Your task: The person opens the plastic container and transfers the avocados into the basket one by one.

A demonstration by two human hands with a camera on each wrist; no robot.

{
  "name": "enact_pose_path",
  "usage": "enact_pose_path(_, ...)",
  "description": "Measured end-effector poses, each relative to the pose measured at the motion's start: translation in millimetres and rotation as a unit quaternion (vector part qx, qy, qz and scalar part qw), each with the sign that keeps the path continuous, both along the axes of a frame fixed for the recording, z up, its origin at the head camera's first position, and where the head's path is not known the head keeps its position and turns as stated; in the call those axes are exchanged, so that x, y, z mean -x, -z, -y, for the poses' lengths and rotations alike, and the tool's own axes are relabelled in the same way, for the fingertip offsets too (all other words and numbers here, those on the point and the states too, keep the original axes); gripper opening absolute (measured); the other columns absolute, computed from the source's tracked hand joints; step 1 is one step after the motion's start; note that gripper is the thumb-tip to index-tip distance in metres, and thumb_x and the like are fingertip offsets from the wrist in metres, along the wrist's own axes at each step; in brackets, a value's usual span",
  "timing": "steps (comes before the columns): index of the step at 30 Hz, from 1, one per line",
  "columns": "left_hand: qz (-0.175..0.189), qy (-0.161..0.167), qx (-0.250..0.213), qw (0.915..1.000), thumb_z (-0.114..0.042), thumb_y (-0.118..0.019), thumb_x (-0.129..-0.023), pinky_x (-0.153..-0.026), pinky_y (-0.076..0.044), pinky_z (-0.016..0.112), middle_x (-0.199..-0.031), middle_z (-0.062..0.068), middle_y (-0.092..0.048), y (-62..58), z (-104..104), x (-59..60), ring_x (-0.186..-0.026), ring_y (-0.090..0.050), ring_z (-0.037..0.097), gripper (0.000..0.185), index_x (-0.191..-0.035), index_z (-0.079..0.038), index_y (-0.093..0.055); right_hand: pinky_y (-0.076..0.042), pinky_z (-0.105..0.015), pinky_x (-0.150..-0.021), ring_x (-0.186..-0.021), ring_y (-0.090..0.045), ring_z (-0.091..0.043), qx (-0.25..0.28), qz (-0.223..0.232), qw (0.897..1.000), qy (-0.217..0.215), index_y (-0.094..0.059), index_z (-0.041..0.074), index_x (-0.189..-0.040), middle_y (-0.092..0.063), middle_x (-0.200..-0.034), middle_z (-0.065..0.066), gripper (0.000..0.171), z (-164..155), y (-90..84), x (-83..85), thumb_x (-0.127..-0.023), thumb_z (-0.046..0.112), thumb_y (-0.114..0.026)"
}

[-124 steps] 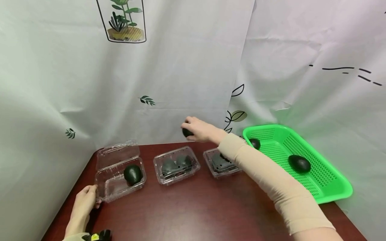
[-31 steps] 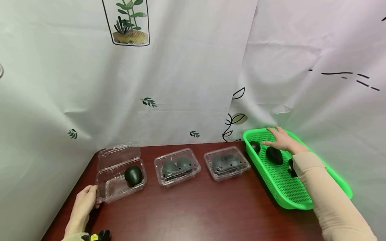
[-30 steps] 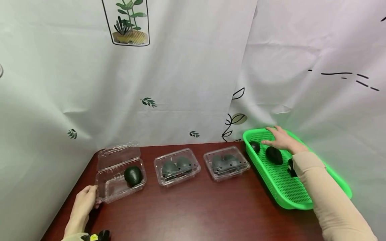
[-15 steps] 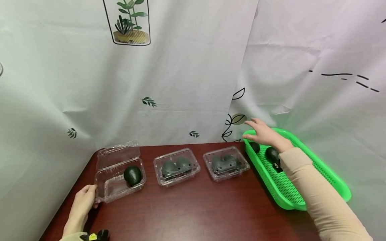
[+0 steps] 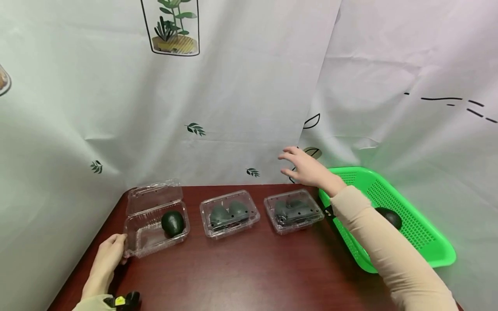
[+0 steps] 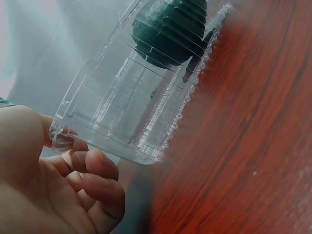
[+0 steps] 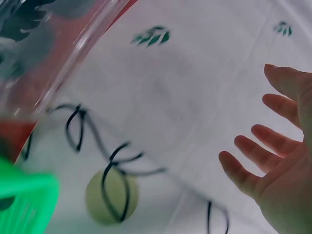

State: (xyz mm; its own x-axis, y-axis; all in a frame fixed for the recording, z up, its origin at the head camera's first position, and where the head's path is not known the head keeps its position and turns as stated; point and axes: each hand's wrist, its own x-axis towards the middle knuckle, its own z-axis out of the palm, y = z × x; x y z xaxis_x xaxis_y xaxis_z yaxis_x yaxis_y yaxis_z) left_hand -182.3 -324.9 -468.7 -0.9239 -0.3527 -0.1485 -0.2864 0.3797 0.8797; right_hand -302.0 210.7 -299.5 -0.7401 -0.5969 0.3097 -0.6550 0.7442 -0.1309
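My left hand point(image 5: 113, 252) pinches the near left corner of an open clear clamshell box point(image 5: 149, 235) that holds one dark avocado point(image 5: 173, 222). In the left wrist view my thumb and curled fingers point(image 6: 92, 168) clamp that box's corner point(image 6: 61, 136), and the avocado point(image 6: 168, 29) lies at its far end. My right hand point(image 5: 299, 166) hovers in the air above the rightmost closed clamshell point(image 5: 293, 210), fingers spread and empty. The right wrist view shows the same spread fingers point(image 7: 273, 146) against the curtain.
A second closed clamshell point(image 5: 229, 213) with avocados sits in the middle of the dark red table point(image 5: 253, 272). A green mesh basket point(image 5: 424, 233) at the right holds one avocado point(image 5: 390, 217). White printed curtains point(image 5: 233, 95) close off the back and sides.
My right hand has left the green basket and moved up and left, empty, to above the rightmost closed box. The left hand has kept its hold on the open box.
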Motion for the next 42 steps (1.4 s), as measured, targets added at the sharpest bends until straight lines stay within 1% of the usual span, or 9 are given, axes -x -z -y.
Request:
enact_pose_path(4, 0.005, -0.002, -0.003, 1.0000, -0.028, -0.031, -0.104, -0.054, -0.047, 0.032, -0.071, 0.005, -0.049, -0.5, 1.5, -0.8, -0.060, -0.051, 0.017, 0.038, -0.088, 0.002, -0.048, -0.038, -0.049, -0.102, -0.126, -0.046, -0.038, -0.003, -0.023, 0.999, -0.037, -0.060, 0.002, -0.127, -0.047, -0.138, -0.025, 0.038, 34.1, 2.6, 4.0, -0.093, 0.018, -0.068)
enact_pose_path(9, 0.010, 0.002, -0.013, 0.9999, -0.028, -0.031, -0.104, -0.055, -0.047, 0.031, -0.070, 0.004, -0.049, 0.2, 4.1, -0.2, -0.061, -0.052, 0.015, 0.038, -0.088, 0.001, -0.050, -0.038, -0.044, -0.103, -0.125, -0.048, -0.033, -0.004, -0.029, 0.997, -0.077, -0.062, 0.005, -0.125, -0.049, -0.136, -0.021, 0.034, 76.4, 9.0, 4.8, -0.093, 0.017, -0.068)
enact_pose_path(19, 0.017, 0.011, -0.024, 0.9995, -0.032, -0.033, -0.105, -0.057, -0.048, 0.031, -0.075, 0.004, -0.051, 0.8, 7.3, 2.4, -0.064, -0.054, 0.014, 0.040, -0.093, 0.002, -0.050, -0.036, -0.038, -0.105, -0.126, -0.046, -0.027, 0.016, -0.011, 0.992, -0.125, -0.061, 0.008, -0.127, -0.049, -0.136, -0.014, 0.035, 145.3, 16.5, 1.3, -0.094, 0.019, -0.067)
enact_pose_path(24, 0.014, 0.009, -0.033, 0.9993, -0.033, -0.031, -0.105, -0.056, -0.048, 0.031, -0.073, 0.003, -0.050, 0.0, 8.0, 3.3, -0.062, -0.053, 0.015, 0.041, -0.097, 0.003, -0.050, -0.036, -0.034, -0.104, -0.127, -0.045, -0.022, 0.020, 0.017, 0.991, -0.132, -0.059, 0.011, -0.130, -0.049, -0.137, -0.010, 0.035, 171.5, 22.5, 1.3, -0.096, 0.022, -0.063)
enact_pose_path(28, 0.001, 0.005, -0.031, 0.9995, -0.034, -0.032, -0.106, -0.054, -0.047, 0.030, -0.072, 0.001, -0.049, -0.9, 10.0, 4.6, -0.059, -0.051, 0.014, 0.042, -0.098, 0.003, -0.050, -0.036, -0.030, -0.103, -0.126, -0.045, -0.018, 0.044, 0.036, 0.990, -0.130, -0.059, 0.013, -0.131, -0.049, -0.137, -0.006, 0.035, 191.2, 28.6, 1.9, -0.097, 0.023, -0.062)
enact_pose_path(33, -0.007, 0.010, -0.022, 0.9997, -0.046, -0.034, -0.104, -0.053, -0.046, 0.030, -0.068, 0.001, -0.046, 1.1, 10.4, 7.4, -0.056, -0.048, 0.015, 0.050, -0.089, -0.001, -0.049, -0.037, -0.025, -0.101, -0.124, -0.047, -0.015, 0.093, 0.054, 0.986, -0.130, -0.059, 0.013, -0.129, -0.051, -0.134, -0.003, 0.034, 215.1, 38.6, 1.4, -0.096, 0.020, -0.063)
enact_pose_path(35, -0.013, 0.004, -0.020, 0.9997, -0.050, -0.035, -0.103, -0.052, -0.045, 0.030, -0.066, 0.001, -0.044, 2.3, 9.7, 8.5, -0.054, -0.047, 0.016, 0.051, -0.085, -0.003, -0.048, -0.036, -0.024, -0.101, -0.124, -0.048, -0.015, 0.108, 0.062, 0.983, -0.132, -0.059, 0.013, -0.130, -0.051, -0.133, -0.003, 0.035, 225.8, 44.0, 0.7, -0.096, 0.020, -0.063)
enact_pose_path(39, -0.026, -0.011, -0.020, 0.9994, -0.047, -0.039, -0.103, -0.051, -0.043, 0.030, -0.063, 0.001, -0.043, 3.3, 7.2, 10.0, -0.052, -0.045, 0.015, 0.048, -0.077, -0.006, -0.047, -0.035, -0.021, -0.100, -0.122, -0.049, -0.014, 0.129, 0.076, 0.979, -0.140, -0.059, 0.013, -0.129, -0.053, -0.132, -0.002, 0.035, 248.1, 55.6, -1.0, -0.096, 0.022, -0.064)
enact_pose_path(42, -0.027, -0.020, -0.017, 0.9993, -0.042, -0.043, -0.103, -0.051, -0.041, 0.030, -0.062, 0.000, -0.042, 4.6, 4.8, 10.5, -0.053, -0.044, 0.015, 0.045, -0.076, -0.007, -0.047, -0.036, -0.016, -0.095, -0.117, -0.051, -0.011, 0.150, 0.093, 0.974, -0.144, -0.059, 0.014, -0.129, -0.054, -0.130, -0.001, 0.035, 262.4, 63.2, -2.2, -0.096, 0.023, -0.064)
